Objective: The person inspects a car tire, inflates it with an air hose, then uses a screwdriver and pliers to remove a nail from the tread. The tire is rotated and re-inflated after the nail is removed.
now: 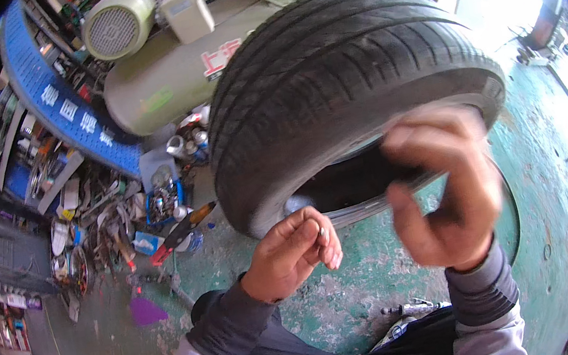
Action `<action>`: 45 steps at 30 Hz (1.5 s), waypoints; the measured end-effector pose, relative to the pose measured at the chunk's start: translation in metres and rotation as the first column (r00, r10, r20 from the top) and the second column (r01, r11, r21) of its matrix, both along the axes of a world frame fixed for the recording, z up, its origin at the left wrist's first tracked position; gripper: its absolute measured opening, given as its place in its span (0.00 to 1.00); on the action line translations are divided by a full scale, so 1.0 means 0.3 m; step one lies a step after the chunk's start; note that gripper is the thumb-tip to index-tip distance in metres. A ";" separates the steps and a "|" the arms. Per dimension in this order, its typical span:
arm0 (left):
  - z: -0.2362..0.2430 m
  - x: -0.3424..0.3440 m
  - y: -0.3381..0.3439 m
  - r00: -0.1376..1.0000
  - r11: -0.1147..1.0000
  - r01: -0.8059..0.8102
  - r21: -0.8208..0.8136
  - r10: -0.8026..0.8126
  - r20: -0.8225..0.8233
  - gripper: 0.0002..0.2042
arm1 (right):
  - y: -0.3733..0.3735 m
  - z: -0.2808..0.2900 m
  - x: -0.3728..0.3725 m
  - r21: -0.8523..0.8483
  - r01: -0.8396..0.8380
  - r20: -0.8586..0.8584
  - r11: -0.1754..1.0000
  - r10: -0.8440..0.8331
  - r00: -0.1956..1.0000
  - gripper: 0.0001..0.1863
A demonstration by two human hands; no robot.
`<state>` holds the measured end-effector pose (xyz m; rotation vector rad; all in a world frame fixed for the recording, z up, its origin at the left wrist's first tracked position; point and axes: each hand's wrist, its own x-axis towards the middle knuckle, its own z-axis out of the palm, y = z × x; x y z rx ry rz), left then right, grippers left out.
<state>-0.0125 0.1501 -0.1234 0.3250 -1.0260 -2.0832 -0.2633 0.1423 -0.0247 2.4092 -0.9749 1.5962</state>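
Note:
A large black tyre (328,77) stands tilted in front of me, its grooved tread toward the far side and its dark opening facing me. My left hand (293,252) is closed just below the tyre's near rim, thumb pressed against the curled fingers. A tiny pale spot shows at the fingertips, too small to name. Raised over the right part of the opening, my right hand (449,190) has its thumb and bent fingers apart and nothing visible between them; motion blurs its fingers. Whether it touches the tyre I cannot tell.
Behind the tyre lies a greenish air compressor tank (162,85) with a motor (121,22). Left are a blue perforated panel (49,80), piled tools, and a red-and-black tool (183,234). An air tool (411,307) lies on the worn green floor (550,213) near my legs.

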 end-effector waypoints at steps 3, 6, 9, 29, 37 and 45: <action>0.019 0.037 0.010 0.995 0.997 -0.022 0.079 0.030 -0.096 0.15 | -0.066 0.080 0.028 -0.259 0.288 -0.175 0.922 -0.338 0.925 0.30; 0.056 0.068 0.010 0.989 0.997 -0.048 0.064 0.056 -0.136 0.15 | -0.107 0.094 0.081 -0.194 0.404 -0.341 0.894 -0.447 0.827 0.36; 0.092 0.099 0.003 0.984 0.995 -0.092 0.043 0.097 -0.149 0.14 | -0.160 0.077 0.112 -0.206 0.407 -0.289 0.890 -0.453 0.843 0.36; -0.427 1.242 0.005 0.405 0.358 -0.914 0.190 0.768 0.496 0.07 | -0.241 -0.039 -0.077 -0.282 0.475 -0.243 0.834 -0.541 0.805 0.28; -0.529 1.630 -0.181 0.037 -0.068 -0.989 0.130 0.744 0.668 0.10 | -0.256 -0.098 -0.105 -0.193 0.474 -0.109 0.859 -0.499 0.860 0.28; -0.605 1.084 -0.198 0.546 0.603 -0.793 0.086 0.643 0.537 0.10 | -0.297 -0.099 -0.077 -0.235 0.411 -0.103 0.881 -0.443 0.890 0.26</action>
